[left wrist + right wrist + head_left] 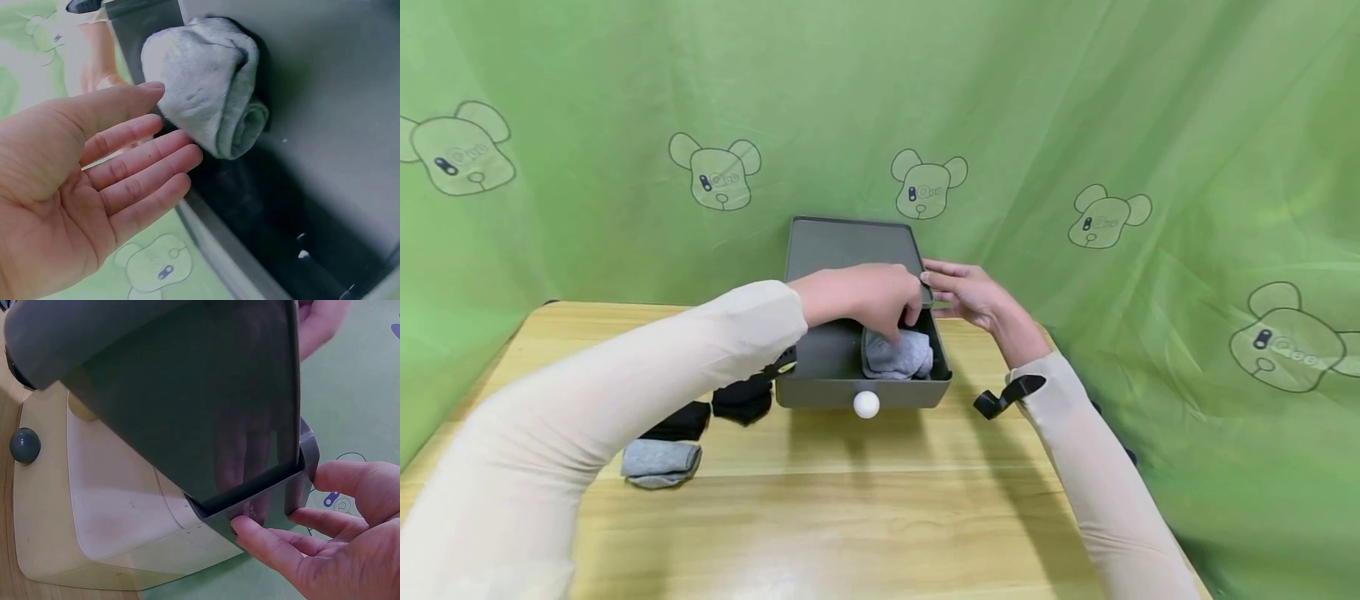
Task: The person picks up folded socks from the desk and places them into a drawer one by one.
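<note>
A grey drawer with a white knob stands pulled out from a small grey-topped drawer box. Inside its right side lies a folded, rolled grey sock. My left hand reaches down over the drawer. In the left wrist view, that hand's fingers are extended, with the thumb tip right at the edge of the sock. On the right of the box, my right hand touches its side; in the right wrist view the outstretched fingers rest against the corner.
Left of the box, a grey folded sock and two black folded cloth pieces lie on the wooden table. Below the drawer, the right wrist view shows a cream section with a dark knob. A green curtain hangs behind.
</note>
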{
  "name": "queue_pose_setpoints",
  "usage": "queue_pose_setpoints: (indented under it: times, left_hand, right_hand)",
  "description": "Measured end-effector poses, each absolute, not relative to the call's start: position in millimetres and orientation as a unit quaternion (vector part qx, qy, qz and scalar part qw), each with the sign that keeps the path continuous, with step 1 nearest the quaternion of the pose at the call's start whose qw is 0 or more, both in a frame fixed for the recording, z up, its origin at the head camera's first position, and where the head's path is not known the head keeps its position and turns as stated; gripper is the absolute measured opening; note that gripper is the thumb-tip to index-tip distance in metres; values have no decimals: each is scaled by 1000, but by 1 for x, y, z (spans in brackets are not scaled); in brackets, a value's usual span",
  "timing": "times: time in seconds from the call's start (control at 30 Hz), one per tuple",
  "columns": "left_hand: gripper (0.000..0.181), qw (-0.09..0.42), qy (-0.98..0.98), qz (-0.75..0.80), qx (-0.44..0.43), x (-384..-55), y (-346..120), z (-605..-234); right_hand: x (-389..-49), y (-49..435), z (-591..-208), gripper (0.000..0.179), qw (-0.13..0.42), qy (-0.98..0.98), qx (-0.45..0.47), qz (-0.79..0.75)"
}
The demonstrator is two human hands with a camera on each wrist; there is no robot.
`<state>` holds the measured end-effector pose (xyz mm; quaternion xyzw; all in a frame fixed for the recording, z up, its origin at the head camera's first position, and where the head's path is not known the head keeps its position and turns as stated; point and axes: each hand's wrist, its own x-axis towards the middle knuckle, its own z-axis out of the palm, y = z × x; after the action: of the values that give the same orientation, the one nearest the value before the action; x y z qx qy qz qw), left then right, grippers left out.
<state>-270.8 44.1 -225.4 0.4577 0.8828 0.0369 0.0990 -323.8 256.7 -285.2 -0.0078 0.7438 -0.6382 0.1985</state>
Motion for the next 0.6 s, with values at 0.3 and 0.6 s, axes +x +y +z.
queue_pose_setpoints:
  times: [0.3, 0.6]
  left_hand:
    - [26, 65, 884, 115, 449, -256, -16, -209]
    - [27, 19, 903, 203, 378, -245, -108, -224]
  right_hand:
    - [-324, 257, -284, 61, 194, 747, -12, -636]
    - [-325, 262, -284, 63, 198, 750, -14, -632]
